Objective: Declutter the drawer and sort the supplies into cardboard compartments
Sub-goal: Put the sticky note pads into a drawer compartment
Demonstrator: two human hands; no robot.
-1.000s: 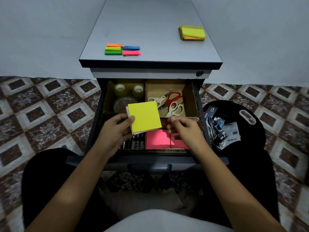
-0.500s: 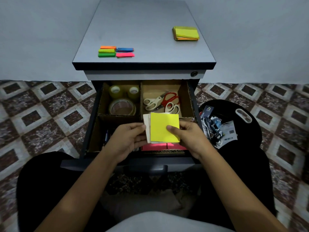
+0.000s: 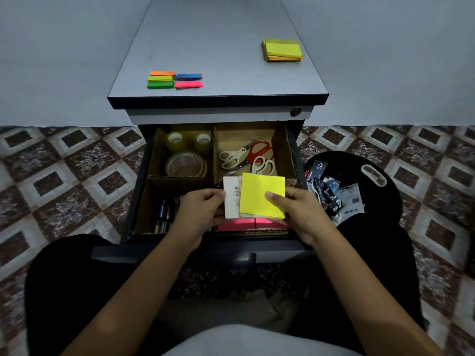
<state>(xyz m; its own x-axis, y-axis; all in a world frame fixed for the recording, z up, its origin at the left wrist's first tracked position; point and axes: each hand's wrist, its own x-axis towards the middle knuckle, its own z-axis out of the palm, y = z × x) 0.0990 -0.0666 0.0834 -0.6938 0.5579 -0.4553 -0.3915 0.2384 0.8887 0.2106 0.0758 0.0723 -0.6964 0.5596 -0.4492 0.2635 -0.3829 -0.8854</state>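
Note:
The open drawer (image 3: 123, 242) holds cardboard compartments (image 3: 180, 179). Tape rolls (image 3: 186, 164) fill the back left one, scissors (image 3: 248, 158) the back right, pens (image 3: 163, 217) the front left, pink sticky notes (image 3: 240, 223) the front right. Above the front right compartment my left hand (image 3: 203, 210) grips the left edge of a white pad (image 3: 231, 199). My right hand (image 3: 295, 211) holds a yellow sticky note pad (image 3: 259, 195), thumb on top, which overlaps the white pad.
On the cabinet top (image 3: 218, 47) lie coloured flag strips (image 3: 174, 79) at the left and a yellow-orange note stack (image 3: 282, 50) at the back right. A black stool (image 3: 380, 199) to the right carries packaged items (image 3: 331, 194). Patterned floor tiles surround the cabinet.
The yellow pad went from my left hand alone, tilted above the drawer's middle, to both hands over the front right compartment. My right hand rose from the pink notes and took it.

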